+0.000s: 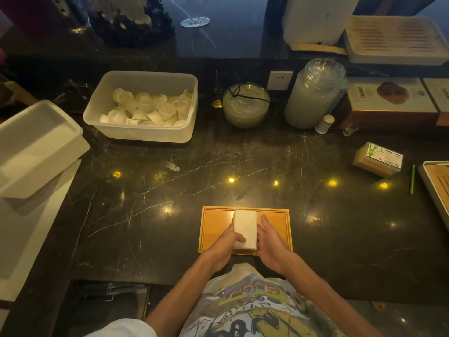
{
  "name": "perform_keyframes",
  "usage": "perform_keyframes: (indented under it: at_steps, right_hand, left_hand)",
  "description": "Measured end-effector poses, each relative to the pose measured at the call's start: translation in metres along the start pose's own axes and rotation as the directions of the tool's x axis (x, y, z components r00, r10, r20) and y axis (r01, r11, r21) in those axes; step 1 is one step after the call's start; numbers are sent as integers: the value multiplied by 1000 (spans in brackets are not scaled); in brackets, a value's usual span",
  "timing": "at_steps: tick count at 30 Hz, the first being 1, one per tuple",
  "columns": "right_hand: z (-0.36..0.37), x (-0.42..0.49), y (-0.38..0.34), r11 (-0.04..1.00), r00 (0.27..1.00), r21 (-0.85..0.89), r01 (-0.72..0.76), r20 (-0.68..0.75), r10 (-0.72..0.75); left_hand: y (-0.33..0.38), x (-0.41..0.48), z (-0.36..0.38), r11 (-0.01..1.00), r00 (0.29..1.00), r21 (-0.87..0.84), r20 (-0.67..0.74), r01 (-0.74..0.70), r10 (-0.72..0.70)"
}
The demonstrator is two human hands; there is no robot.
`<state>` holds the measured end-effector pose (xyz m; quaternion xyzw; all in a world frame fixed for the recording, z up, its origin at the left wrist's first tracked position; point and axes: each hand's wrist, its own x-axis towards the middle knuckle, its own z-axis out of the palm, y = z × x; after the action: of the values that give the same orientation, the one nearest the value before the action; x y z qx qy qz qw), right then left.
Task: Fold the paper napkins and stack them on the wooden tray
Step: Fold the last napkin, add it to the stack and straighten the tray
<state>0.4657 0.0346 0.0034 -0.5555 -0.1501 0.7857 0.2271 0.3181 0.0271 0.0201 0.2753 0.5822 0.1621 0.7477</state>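
A stack of white folded paper napkins stands in the middle of a flat wooden tray on the dark marble counter, close to the front edge. My left hand presses against the stack's left side, thumb lying over its top near corner. My right hand lies flat against the stack's right side, fingers straight and pointing away from me. Both hands squeeze the stack between them. How many napkins are in the stack cannot be told.
A clear plastic tub of small white cups stands at the back left, a white bin far left. A glass bowl, a tall jar and a napkin packet are behind and right. A slatted tray sits at the right edge.
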Motion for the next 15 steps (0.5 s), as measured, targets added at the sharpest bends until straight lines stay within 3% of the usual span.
perform_keyframes:
  at_steps: [7,15]
  right_hand:
    - [-4,9,3,997,995,-73,34,-93,-41]
    - [5,10,-8,984,995,-169,52,-74,-65]
  left_hand:
    - [2,6,-2,1000,992,26,-123,-5,8]
    - [15,5,0,996,997,80,-70,-38,43]
